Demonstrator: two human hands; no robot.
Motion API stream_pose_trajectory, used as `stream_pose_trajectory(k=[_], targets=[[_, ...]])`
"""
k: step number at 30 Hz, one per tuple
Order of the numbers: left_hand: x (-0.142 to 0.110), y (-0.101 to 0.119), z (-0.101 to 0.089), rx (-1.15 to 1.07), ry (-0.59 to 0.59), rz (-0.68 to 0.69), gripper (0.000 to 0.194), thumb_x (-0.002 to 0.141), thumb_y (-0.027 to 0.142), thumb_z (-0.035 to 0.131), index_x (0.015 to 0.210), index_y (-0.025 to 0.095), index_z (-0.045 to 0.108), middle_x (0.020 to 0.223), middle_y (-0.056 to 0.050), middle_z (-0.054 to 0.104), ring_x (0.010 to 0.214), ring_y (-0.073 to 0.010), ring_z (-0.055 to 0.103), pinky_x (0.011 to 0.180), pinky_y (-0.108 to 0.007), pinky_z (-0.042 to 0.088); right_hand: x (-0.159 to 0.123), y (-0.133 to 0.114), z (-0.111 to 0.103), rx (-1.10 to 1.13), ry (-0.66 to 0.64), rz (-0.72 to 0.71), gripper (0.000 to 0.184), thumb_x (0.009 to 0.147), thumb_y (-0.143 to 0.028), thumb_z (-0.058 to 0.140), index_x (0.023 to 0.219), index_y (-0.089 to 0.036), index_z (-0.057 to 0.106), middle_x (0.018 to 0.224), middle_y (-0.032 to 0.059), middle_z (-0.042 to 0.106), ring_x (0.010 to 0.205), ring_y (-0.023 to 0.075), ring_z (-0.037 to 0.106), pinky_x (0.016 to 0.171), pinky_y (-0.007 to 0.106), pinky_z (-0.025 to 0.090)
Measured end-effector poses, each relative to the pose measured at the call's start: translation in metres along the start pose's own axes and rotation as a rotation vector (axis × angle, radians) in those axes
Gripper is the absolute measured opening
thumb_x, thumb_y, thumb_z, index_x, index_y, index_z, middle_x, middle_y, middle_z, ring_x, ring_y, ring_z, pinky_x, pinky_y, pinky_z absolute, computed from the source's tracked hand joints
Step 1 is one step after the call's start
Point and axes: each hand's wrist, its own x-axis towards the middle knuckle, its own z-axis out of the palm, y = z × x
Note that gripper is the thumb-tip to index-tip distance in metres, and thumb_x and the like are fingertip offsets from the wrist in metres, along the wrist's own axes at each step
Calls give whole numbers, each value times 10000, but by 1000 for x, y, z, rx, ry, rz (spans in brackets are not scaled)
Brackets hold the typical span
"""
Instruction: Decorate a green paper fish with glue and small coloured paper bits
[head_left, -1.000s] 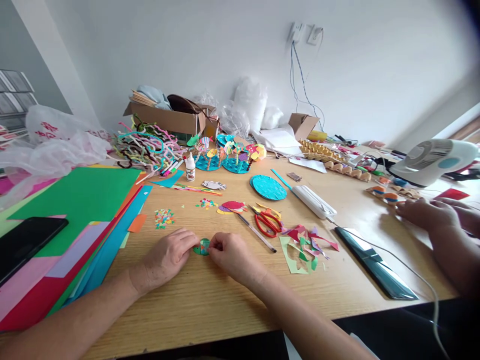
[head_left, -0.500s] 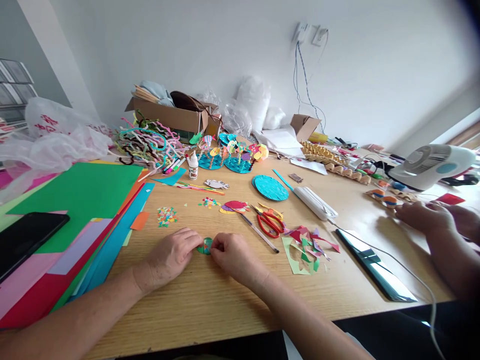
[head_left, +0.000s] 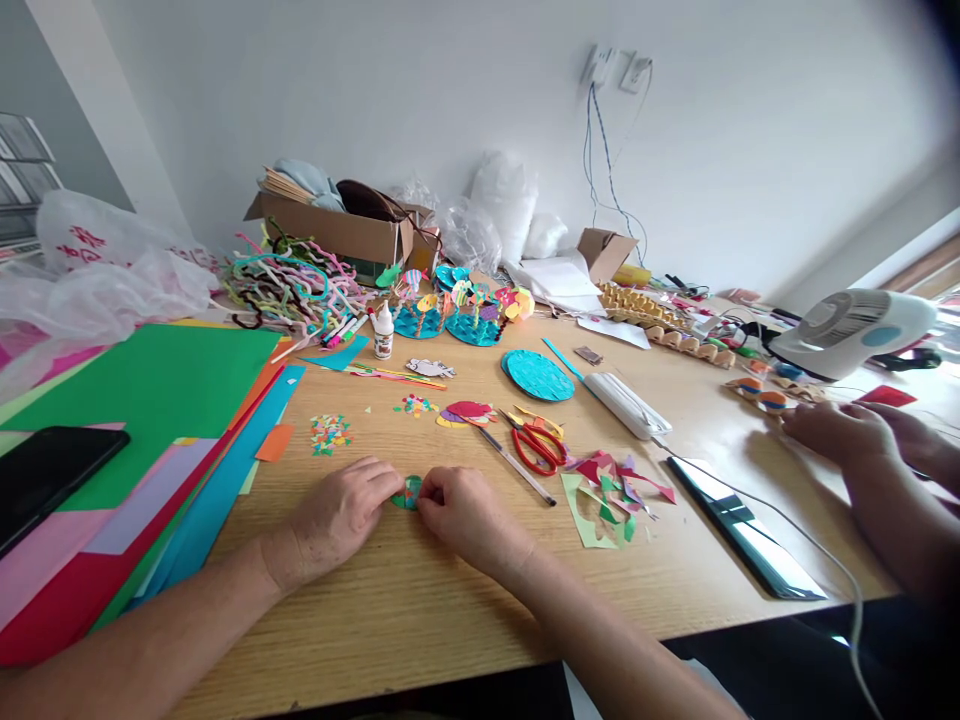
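Wooden tabletop [head_left: 360, 630]: green cutout [head_left: 408, 492], unmoved, seemingly being steadied. Flanked by half-curled left hand [head_left: 351, 506], tightly curled right hand [head_left: 471, 518]; hold unclear.

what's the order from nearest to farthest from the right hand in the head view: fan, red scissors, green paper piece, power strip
From the right hand:
1. green paper piece: just left, right against it
2. red scissors: ahead and to the right
3. power strip: farther right, past the red scissors
4. fan: far right
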Motion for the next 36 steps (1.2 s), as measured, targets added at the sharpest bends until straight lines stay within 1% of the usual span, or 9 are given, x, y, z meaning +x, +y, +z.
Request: stream_pose_trajectory(k=[9, 17, 25, 32, 34, 36], targets=[[0, 0, 0, 14, -26, -15, 362, 674, -77, 343, 781, 193, 559, 732, -12, 585, 730, -181, 535, 669, -270, 461, -1, -2, -3, -33, -8, -5, 186, 796, -192, 545, 792, -190, 731, 779, 55, 738, 674, 159, 611, 547, 237, 307], [0, -1, 1, 20, -11, 14, 369, 679, -93, 336, 781, 186, 556, 741, -18, 599, 729, -181, 550, 667, -269, 457, 0, -1, -3, -36, -11, -14, 152, 788, -177, 562, 786, -191, 713, 783, 53, 732, 686, 160, 615, 565, 239, 319], [-2, -2, 2, 27, -2, 16, 384, 666, -94, 337, 800, 190, 558, 754, -15, 607, 748, -183, 571, 678, -271, 463, 0, -1, -3, -7, -10, -16, 114, 767, -167, 588, 766, -174, 702, 757, 49, 719, 665, 154, 588, 560, 235, 312], [-1, -2, 2, 22, -4, 12, 393, 655, -91, 344, 815, 194, 562, 759, -11, 606, 752, -176, 569, 685, -261, 470, -4, 0, -13, 43, -23, -10, 99, 761, -142, 603, 774, -166, 698, 719, 29, 695, 627, 126, 551, 536, 216, 301], [-1, -1, 1, 20, -8, 7, 382, 661, -87, 344, 801, 196, 560, 746, -9, 598, 738, -174, 562, 674, -259, 470, -6, 2, -17, 85, -15, -42, 119, 761, -113, 590, 780, -165, 695, 713, 19, 687, 619, 118, 545, 537, 206, 309], [0, -1, 0, 20, -9, 1, 372, 666, -82, 343, 785, 197, 559, 734, -9, 592, 729, -176, 558, 663, -261, 469, -7, 5, -20, 131, 7, -121, 173, 751, -60, 566, 802, -163, 695, 734, 16, 685, 645, 116, 557, 569, 195, 340]])
